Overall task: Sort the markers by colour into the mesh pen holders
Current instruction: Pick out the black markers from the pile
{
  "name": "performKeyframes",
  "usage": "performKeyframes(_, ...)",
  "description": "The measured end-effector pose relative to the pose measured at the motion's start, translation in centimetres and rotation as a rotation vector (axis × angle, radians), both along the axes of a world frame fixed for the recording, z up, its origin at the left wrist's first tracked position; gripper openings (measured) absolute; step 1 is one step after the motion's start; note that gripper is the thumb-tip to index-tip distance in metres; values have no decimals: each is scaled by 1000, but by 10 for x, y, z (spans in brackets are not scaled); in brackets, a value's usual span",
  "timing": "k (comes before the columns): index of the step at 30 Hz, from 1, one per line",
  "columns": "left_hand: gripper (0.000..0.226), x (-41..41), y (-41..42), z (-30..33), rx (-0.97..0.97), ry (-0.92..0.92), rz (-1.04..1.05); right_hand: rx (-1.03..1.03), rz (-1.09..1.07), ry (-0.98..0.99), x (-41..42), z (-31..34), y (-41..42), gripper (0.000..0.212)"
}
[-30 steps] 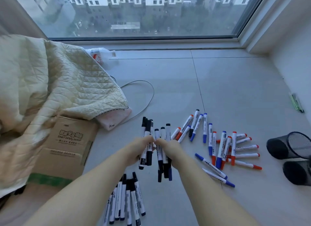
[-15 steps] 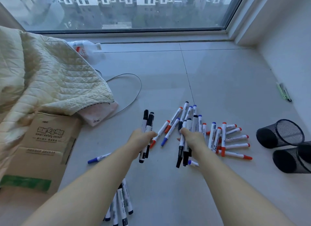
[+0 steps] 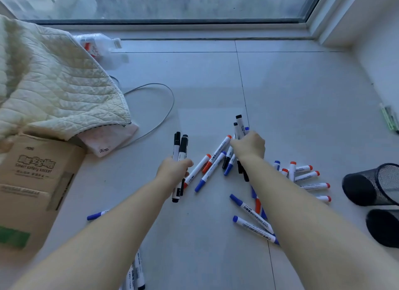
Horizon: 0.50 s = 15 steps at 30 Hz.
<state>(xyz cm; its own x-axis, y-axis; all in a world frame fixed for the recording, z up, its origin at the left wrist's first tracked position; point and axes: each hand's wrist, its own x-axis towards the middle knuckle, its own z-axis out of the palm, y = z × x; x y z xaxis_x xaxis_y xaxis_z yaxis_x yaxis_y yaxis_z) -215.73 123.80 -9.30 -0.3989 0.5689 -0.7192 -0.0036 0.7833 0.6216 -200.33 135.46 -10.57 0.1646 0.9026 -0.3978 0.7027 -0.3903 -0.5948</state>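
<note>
My left hand (image 3: pixel 175 168) is closed around two black markers (image 3: pixel 181 148) held upright above the tiled floor. My right hand (image 3: pixel 248 145) grips a bunch of markers (image 3: pixel 239 129), mostly black-capped with some blue. Between and under my hands lie loose red and blue markers (image 3: pixel 212 162). More red markers (image 3: pixel 306 174) fan out to the right, and blue markers (image 3: pixel 250 211) lie beside my right forearm. Two black mesh pen holders lie on their sides at the far right: an upper one (image 3: pixel 371 183) and a lower one (image 3: pixel 383 227).
A quilted blanket (image 3: pixel 49 84) and a cardboard box (image 3: pixel 32 186) fill the left side. A grey cable (image 3: pixel 159 110) loops on the floor, with a plastic bottle (image 3: pixel 97 43) behind it. A single blue marker (image 3: pixel 97 214) lies left; more black markers (image 3: pixel 136 272) sit at the bottom edge.
My hands have moved apart: the right hand carried its bunch of markers rightward and further away over the pile, while the left kept its two black markers roughly in place.
</note>
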Motion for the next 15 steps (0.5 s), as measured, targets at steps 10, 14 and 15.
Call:
performKeyframes(10,12,-14,-24,2,80,11,58,-44,18,-173,-19,-13,8,31)
performKeyframes(14,10,-20,-45,10,95,21,70,71,5,-146,-23,8,-8,39)
performKeyframes(15,10,-21,-51,12,96,17,73,108,28,-132,-27,15,-16,36)
